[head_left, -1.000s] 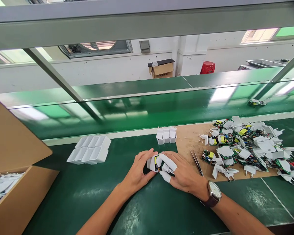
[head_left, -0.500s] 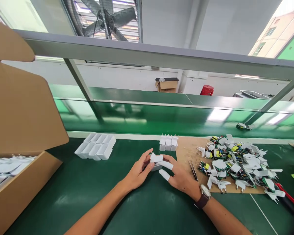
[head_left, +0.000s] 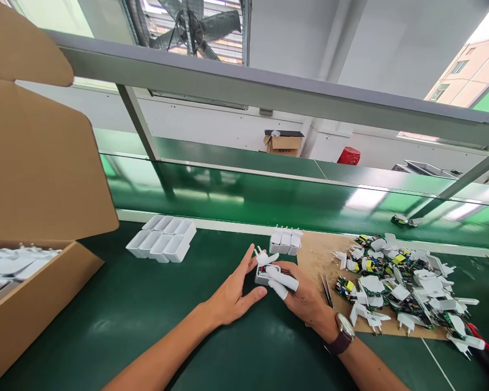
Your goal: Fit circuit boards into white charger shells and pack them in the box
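Note:
A small white charger housing (head_left: 262,276), with a two-pin plug piece (head_left: 264,257) tilted at its top opening, is gripped by my right hand (head_left: 305,296). White finger cots cover two fingers of that hand. To the left, my left hand (head_left: 227,297) has its thumb and fingers apart. Its fingertips are close beside the housing; whether they touch it I cannot tell. Several white housings with pins upward (head_left: 286,241) form a block just behind my right hand. Tweezers (head_left: 326,290) lie to the right of it.
White open housings (head_left: 163,239) stand in rows at the back left. A cardboard box (head_left: 36,288) of white parts is at far left. On brown cardboard (head_left: 313,252) at right, circuit boards with plug pieces (head_left: 403,282) are heaped. A red-handled tool (head_left: 483,338) lies beyond.
My left hand has opened and drawn slightly away from the charger housing. The right hand keeps hold, and the plug piece now stands tilted with its pins up. The view has shifted slightly.

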The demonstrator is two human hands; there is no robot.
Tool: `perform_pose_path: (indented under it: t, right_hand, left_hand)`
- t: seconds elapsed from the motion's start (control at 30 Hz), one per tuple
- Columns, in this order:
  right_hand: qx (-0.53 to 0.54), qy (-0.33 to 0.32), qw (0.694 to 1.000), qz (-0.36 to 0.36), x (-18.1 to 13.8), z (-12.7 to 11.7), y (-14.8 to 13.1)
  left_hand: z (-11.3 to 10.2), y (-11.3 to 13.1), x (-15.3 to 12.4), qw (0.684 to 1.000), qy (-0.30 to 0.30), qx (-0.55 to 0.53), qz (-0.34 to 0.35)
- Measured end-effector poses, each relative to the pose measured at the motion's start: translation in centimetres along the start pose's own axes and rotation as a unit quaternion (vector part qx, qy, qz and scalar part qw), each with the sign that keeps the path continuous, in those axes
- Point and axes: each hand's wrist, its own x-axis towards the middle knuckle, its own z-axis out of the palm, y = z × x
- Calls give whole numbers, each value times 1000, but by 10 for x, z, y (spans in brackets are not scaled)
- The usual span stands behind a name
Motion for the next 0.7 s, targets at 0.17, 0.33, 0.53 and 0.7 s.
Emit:
perform_pose_path:
  t: [0.17,0.33,0.53,0.7]
  right_hand:
    - [20,-60,998,21,1,0,-4]
    - [26,-21,999,21,-1,-2,-3]
    - [-14,-93,994,52,-8,1,-1]
    - [-25,-111,991,69,-5,0,-7]
  left_hand:
    - [2,4,1,1000,-6,-6,8]
    - [2,7,2,999,12,12,35]
    - [3,6,7,980,98,127,114]
    - [3,3,9,983,135,103,69]
